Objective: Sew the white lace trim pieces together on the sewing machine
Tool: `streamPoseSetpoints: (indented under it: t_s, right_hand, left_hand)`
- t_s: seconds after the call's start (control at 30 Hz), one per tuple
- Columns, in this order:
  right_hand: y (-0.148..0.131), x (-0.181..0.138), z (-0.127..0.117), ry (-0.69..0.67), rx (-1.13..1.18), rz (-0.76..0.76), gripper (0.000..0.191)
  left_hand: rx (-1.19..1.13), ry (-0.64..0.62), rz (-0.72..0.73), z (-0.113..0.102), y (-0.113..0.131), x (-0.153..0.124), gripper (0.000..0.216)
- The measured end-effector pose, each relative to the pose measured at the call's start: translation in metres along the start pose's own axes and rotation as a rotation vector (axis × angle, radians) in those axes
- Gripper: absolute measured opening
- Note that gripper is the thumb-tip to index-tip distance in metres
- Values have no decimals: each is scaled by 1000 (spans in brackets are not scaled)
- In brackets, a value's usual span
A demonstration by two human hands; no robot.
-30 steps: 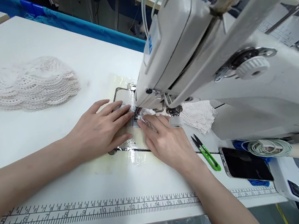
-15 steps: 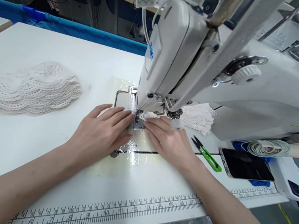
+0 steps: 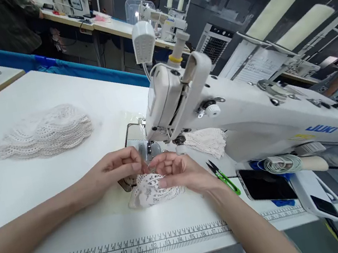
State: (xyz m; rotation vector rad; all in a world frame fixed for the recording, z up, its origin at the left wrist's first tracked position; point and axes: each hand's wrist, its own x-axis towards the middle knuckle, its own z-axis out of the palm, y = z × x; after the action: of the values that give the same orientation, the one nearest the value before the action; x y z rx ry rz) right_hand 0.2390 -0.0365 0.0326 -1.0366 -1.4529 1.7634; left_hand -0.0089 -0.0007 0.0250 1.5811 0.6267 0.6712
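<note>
A white lace piece [image 3: 149, 192] with a scalloped, eyelet edge hangs bunched at the front of the sewing machine [image 3: 244, 109], close to the needle area. My right hand [image 3: 182, 172] pinches its upper edge between thumb and curled fingers. My left hand [image 3: 119, 170] is closed too, its fingertips at the upper left corner of the same lace and almost meeting the right ones. The metal needle plate [image 3: 143, 147] lies bare just behind the hands. Exactly how the left fingertips grip the lace is partly hidden.
A pile of lace [image 3: 46, 133] lies on the left of the table, and more lace [image 3: 207, 141] rests under the machine arm. Green thread snips [image 3: 226, 179] and a phone [image 3: 266, 184] lie to the right. A printed ruler [image 3: 138, 249] runs along the front edge.
Both hands have drawn back from the needle toward the front edge, bringing the lace piece out into view. They went from flattened fingers to a pinch. The head view has tilted up.
</note>
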Motion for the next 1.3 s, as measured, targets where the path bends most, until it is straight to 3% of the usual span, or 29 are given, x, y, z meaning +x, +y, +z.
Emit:
streamPoseSetpoints:
  t_s: [0.07,0.17,0.4,0.77,0.9,1.0,1.1,1.3]
  right_hand:
    - [0,0,0,0,-1,-20,40]
    - [-3,-1,-1,8,22,-28,36]
    - [-4,-2,-5,31,-29,-54,39]
    - [-9,-1,3,26,42,-22,29]
    - [-3,1,12,208,-138,-177,12]
    - [-1,0,19,326,-197,-216,5]
    - [-1,-1,21,284,-99,-207,13]
    - [-3,-2,19,199,106,-189,24]
  left_hand:
    - [-60,-65,-32,3,0,2,17]
    - [-94,-133,-82,8,-3,5,29]
    - [-66,-8,-39,9,-10,4,25]
    - [132,18,36,14,-2,-1,26]
    - [508,140,266,19,2,-9,17]
    - [870,210,615,22,4,-18,26]
    - [1133,168,945,26,6,-24,36]
    - [1298,117,1101,39,10,-25,29]
